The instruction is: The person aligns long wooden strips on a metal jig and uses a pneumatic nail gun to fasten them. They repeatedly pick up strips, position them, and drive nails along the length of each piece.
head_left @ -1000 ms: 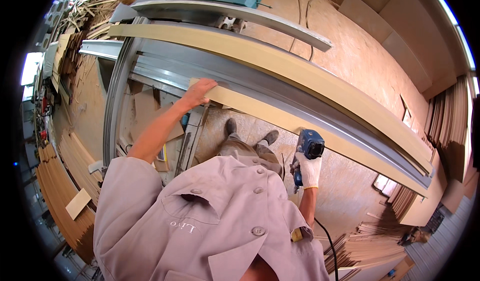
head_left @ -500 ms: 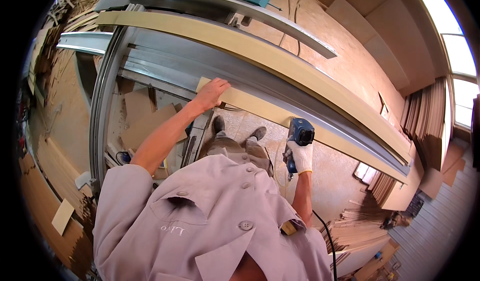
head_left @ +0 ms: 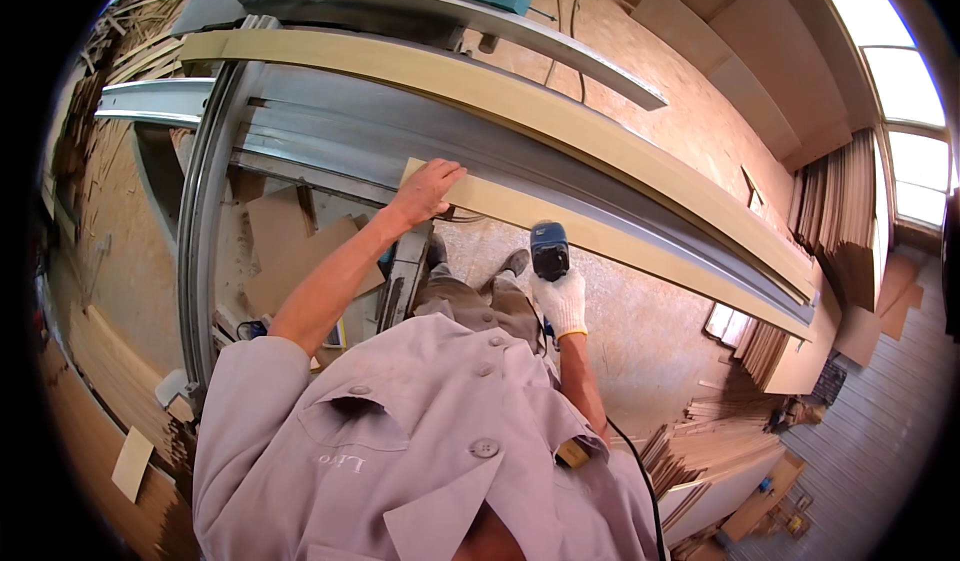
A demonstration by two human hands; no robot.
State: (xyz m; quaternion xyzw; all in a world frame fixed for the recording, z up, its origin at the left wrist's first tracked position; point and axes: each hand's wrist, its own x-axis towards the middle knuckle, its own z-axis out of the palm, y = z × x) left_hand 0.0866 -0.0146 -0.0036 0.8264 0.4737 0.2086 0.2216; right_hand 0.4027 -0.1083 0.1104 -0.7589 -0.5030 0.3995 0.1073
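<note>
My bare left hand (head_left: 425,196) grips the left end of a narrow yellowish board (head_left: 620,245), fingers over its top face and thumb near its close edge. The board slants away to the right, lying along the near side of a grey metal machine table (head_left: 330,126). In a white knitted glove, my right hand (head_left: 562,303) is closed around the handle of a blue nail gun (head_left: 549,249). The gun's head is at the board's near edge, right of my left hand; whether it touches the board I cannot tell. Its lower part is hidden by the glove.
A longer yellowish board (head_left: 450,79) lies along the table beyond the narrow one. A metal fence rail (head_left: 560,46) runs behind it. Upright metal rails (head_left: 205,211) stand at left. Stacked panels (head_left: 845,201) are at right, and a black hose (head_left: 648,471) hangs beside my right arm.
My right hand has brought the nail gun leftward along the narrow board, closer to my left hand, and turned it. My left hand keeps its grip on the board's end.
</note>
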